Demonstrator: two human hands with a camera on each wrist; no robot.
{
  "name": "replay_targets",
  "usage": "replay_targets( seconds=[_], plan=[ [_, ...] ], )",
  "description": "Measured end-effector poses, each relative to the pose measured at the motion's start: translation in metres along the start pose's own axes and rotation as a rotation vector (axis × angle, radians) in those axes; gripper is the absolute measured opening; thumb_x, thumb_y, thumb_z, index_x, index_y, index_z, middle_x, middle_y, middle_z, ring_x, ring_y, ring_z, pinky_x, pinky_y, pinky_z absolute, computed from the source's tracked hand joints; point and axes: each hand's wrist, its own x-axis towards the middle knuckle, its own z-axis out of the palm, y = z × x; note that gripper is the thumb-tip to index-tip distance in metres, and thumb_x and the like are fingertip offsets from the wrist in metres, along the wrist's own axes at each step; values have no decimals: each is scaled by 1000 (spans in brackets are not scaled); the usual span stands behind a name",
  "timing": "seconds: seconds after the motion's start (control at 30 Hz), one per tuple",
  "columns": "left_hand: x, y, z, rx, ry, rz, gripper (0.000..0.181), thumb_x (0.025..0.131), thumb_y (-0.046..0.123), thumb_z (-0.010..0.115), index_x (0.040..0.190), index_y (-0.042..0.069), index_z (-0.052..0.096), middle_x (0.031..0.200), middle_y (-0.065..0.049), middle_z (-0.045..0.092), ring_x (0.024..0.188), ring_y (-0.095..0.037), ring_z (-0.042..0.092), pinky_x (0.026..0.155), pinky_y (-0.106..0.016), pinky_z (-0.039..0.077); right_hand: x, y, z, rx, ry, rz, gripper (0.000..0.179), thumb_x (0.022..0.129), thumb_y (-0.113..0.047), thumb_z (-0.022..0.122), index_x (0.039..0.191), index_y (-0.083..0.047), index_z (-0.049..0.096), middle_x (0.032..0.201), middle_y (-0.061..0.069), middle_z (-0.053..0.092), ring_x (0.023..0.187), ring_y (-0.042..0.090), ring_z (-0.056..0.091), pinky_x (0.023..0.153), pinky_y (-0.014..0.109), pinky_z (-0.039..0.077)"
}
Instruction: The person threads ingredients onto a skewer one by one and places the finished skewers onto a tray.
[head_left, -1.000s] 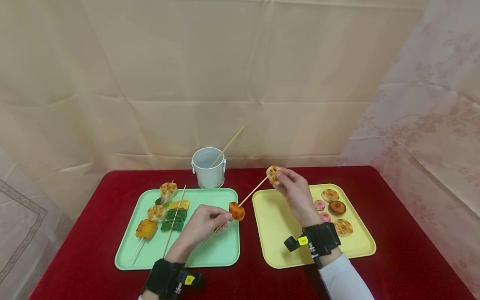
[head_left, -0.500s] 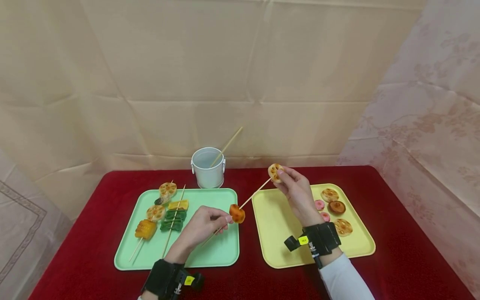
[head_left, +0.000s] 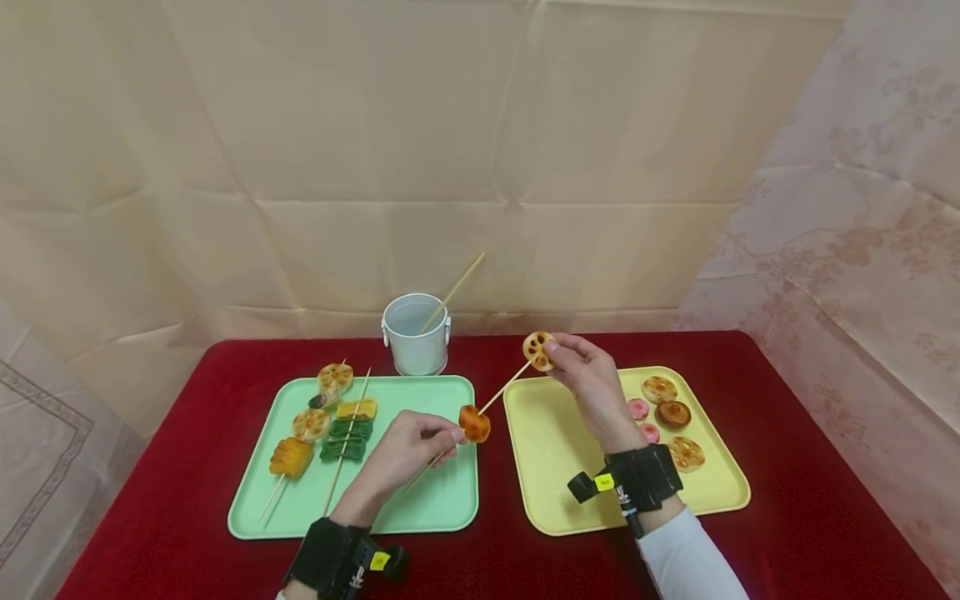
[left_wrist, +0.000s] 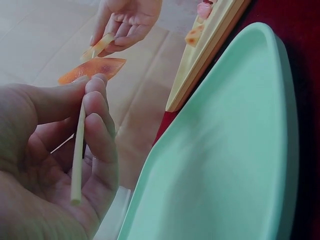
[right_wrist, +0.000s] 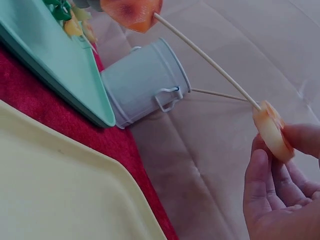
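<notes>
My left hand (head_left: 412, 450) pinches a thin wooden skewer (head_left: 506, 385) between thumb and fingers, just behind an orange-brown food piece (head_left: 474, 424) threaded on it. The skewer's lower end (left_wrist: 76, 175) runs back across the palm in the left wrist view. My right hand (head_left: 592, 387) pinches a lotus root slice (head_left: 538, 351) by its edge, thumb on the near face. In the right wrist view the skewer's far tip comes right up to the lotus root slice (right_wrist: 272, 135). Both hands are held above the table, at the gap between the two trays.
A green tray (head_left: 465, 508) at left bears finished-looking skewers, one with corn (head_left: 292, 458), one with green pieces (head_left: 347, 439). A yellow tray (head_left: 555, 500) at right has lotus slices, a brown mushroom-like piece (head_left: 673, 414) and pink rings. Behind stands a white bucket (head_left: 420, 354) with a stick.
My right hand has turned the lotus root slice so its holes show toward the head camera, shifting it slightly left and down against the skewer tip. My left hand has barely moved.
</notes>
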Motion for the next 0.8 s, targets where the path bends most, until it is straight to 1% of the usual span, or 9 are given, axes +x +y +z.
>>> replay_targets(
  seconds=[0.1, 0.23, 0.4, 0.5, 0.6, 0.7, 0.8],
  plan=[
    [0, 1, 1, -10, 7, -4, 18, 100, 12, 69, 99, -4, 78, 77, -16, 69, 67, -14, 58, 60, -25, 48, -2, 0, 2, -39, -14, -3, 38, 102, -21, 69, 128, 6, 62, 104, 3, 68, 89, 12, 66, 86, 26, 57],
    [2, 1, 2, -19, 15, -13, 18, 100, 11, 69, 100, -5, 78, 76, -15, 69, 67, -14, 58, 60, -25, 48, -5, 1, 6, -66, -32, -1, 39, 102, -23, 69, 126, 6, 63, 102, 3, 67, 87, 14, 65, 84, 26, 58],
    [3, 0, 4, -13, 18, -12, 19, 100, 10, 67, 100, -6, 77, 75, -10, 69, 66, -13, 59, 59, -24, 48, -8, 2, 10, -65, -63, -4, 37, 101, -23, 70, 124, 6, 66, 100, 4, 67, 85, 15, 64, 83, 27, 58],
    [2, 0, 4, -22, 15, -10, 19, 101, 9, 66, 101, -8, 76, 76, -8, 69, 67, -13, 60, 60, -24, 49, -9, 4, 11, -69, -78, -5, 33, 101, -21, 70, 119, 6, 67, 99, 4, 66, 85, 15, 64, 82, 27, 58],
    [2, 0, 5, -32, 16, -5, 21, 101, 8, 66, 101, -10, 76, 76, -9, 69, 66, -13, 60, 60, -24, 49, -10, 6, 13, -87, -94, -4, 30, 101, -19, 70, 117, 6, 68, 99, 6, 66, 87, 16, 65, 83, 28, 59],
    [2, 1, 5, -41, 20, -1, 22, 102, 9, 66, 100, -10, 75, 77, -12, 70, 66, -14, 59, 61, -24, 50, -11, 8, 15, -118, -109, 3, 32, 100, -20, 71, 119, 5, 69, 99, 7, 68, 86, 17, 66, 84, 28, 59],
    [1, 1, 6, -50, 27, -3, 22, 102, 11, 67, 100, -9, 75, 77, -13, 69, 67, -14, 59, 61, -24, 49, -12, 9, 17, -143, -128, 9, 32, 100, -20, 72, 120, 5, 70, 99, 7, 70, 85, 18, 66, 84, 28, 59]
  ],
)
